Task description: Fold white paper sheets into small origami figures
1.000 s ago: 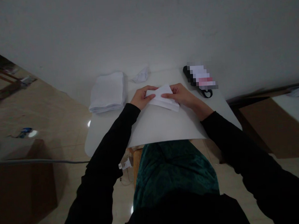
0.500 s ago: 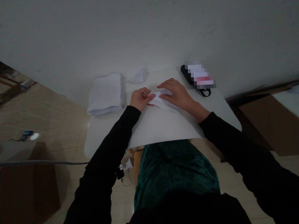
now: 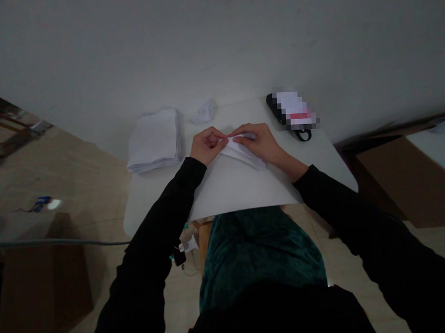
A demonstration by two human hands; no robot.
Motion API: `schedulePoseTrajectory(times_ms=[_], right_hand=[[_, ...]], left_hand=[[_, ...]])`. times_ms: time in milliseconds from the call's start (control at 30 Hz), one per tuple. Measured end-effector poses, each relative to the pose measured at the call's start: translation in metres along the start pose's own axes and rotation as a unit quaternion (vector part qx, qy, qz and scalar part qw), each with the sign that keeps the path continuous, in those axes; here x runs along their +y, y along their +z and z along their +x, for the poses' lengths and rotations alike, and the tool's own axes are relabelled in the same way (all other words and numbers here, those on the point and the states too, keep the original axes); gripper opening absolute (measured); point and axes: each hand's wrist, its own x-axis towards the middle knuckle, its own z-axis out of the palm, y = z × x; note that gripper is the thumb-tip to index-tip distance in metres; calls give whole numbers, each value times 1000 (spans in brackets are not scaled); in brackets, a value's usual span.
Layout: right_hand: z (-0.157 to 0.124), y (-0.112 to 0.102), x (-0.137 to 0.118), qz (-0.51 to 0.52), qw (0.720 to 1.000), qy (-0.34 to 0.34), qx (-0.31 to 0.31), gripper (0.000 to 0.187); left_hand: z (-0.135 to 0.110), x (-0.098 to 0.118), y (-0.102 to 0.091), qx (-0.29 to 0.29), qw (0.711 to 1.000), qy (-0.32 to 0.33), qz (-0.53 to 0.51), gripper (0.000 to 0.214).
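Note:
A folded sheet of white paper point(image 3: 242, 153) is held over the white table point(image 3: 238, 190), its loose end slanting down to the right. My left hand point(image 3: 208, 146) pinches the upper left end between thumb and fingers. Close beside it, my right hand point(image 3: 257, 141) grips the same paper with thumb below and forefinger on top. The two sets of fingertips nearly meet. Part of the paper is hidden behind my right hand.
A stack of white paper point(image 3: 154, 139) lies at the table's left, with a small folded paper piece point(image 3: 203, 112) near the wall. A black pouch point(image 3: 275, 110) with a blurred-out top lies back right. Cardboard boxes point(image 3: 413, 181) stand beyond both sides.
My right forefinger has come down onto the paper, beside my left fingertips. The paper's folded lower edge shows more plainly. The view has shifted slightly.

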Motion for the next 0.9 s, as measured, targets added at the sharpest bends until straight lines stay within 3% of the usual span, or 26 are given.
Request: schedulePoseTrajectory(times_ms=[233,467,900], right_hand=[[1,-1,-2,40,999,29,-3,13],[1,-5,0,-65,998,-11,-4,11],[2,-2,2,-92,995,-28,-11,14]], left_hand=[[0,1,-4,0,1000,-5,-2,8],[-2,-4,-3,-9,1000,7,14,9],[-6,3,-3,-25,999,24,18,14]])
